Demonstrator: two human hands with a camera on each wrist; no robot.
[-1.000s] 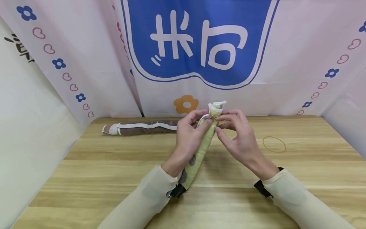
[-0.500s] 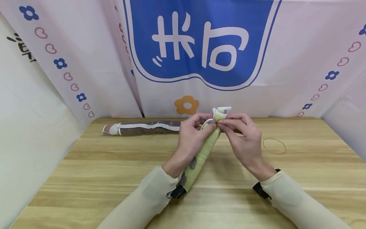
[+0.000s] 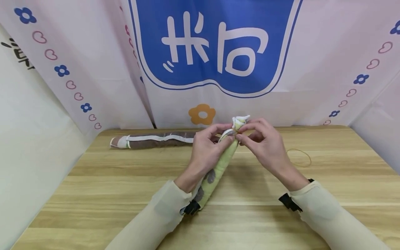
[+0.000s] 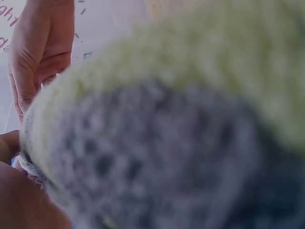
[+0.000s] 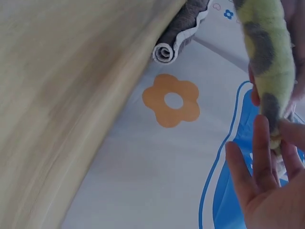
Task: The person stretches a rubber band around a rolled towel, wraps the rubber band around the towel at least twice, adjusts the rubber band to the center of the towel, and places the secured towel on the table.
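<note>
A green, grey-spotted towel roll [image 3: 222,163] is slanting up over a wooden table [image 3: 250,222], its white-edged far end poking out above both hands. The left hand [image 3: 206,149] is grasping the roll just below its narrowed neck, thumb on the near side. The right hand [image 3: 265,146] is pinching at that neck with thumb and forefinger, where a thin yellowish band [image 3: 236,131] seems to be circling; whether cloth or band is being gripped, I cannot tell.

The roll is looking light, soft and fuzzy, unlikely to slip or break, but probably prone to loosening at its end; just below the neck is seeming the best hold.

To the left of the green roll, a brown roll [image 3: 159,140] is lying with white edging showing. To its right, a loose yellow loop [image 3: 308,156] is resting. No container is showing.
</note>
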